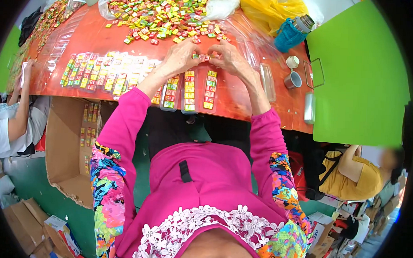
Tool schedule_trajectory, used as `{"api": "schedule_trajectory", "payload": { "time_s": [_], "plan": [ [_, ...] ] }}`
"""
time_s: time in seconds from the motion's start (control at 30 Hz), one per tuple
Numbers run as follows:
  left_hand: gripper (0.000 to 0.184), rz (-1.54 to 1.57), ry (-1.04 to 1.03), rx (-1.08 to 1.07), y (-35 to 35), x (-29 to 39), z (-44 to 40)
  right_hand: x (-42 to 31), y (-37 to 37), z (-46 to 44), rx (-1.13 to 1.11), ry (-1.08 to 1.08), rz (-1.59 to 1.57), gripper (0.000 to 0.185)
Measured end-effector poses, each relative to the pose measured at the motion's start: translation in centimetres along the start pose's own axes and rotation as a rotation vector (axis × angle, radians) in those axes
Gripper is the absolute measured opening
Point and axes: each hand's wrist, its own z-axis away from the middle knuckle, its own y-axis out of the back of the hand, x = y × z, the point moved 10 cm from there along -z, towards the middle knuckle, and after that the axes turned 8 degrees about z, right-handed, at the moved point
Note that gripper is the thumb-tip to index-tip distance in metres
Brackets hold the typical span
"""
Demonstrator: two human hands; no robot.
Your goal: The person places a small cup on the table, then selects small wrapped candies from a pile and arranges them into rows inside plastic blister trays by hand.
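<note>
Over the red table [244,96], my left hand [182,56] and my right hand [230,58] pinch a short row of small wrapped candies [203,57] from its two ends. The fingers of both hands are closed, and they cover part of the row. Below my hands lie narrow clear plastic trays, one [189,91] filled with a column of red, yellow and green candies, another [210,89] to its right filled likewise. Several more filled trays [94,72] line the table to the left. Just beyond my fingertips spreads a large loose pile of candies [162,16].
A yellow plastic bag [270,8], a flask in a blue cover [291,35] and a grey cup [293,80] stand right, beside a green board [360,75]. A cardboard box [68,169] with filled trays sits below the table. Other people sit left [18,127] and right [357,177].
</note>
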Motion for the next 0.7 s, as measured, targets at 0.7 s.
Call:
{"api": "schedule_trajectory", "payload": {
  "time_s": [0.7],
  "plan": [
    [0.030, -0.032, 0.091, 0.081, 4.9, -6.6, 1.2, 1.5, -0.9, -0.5, 0.044, -0.102, -0.234, 0.018]
  ]
}}
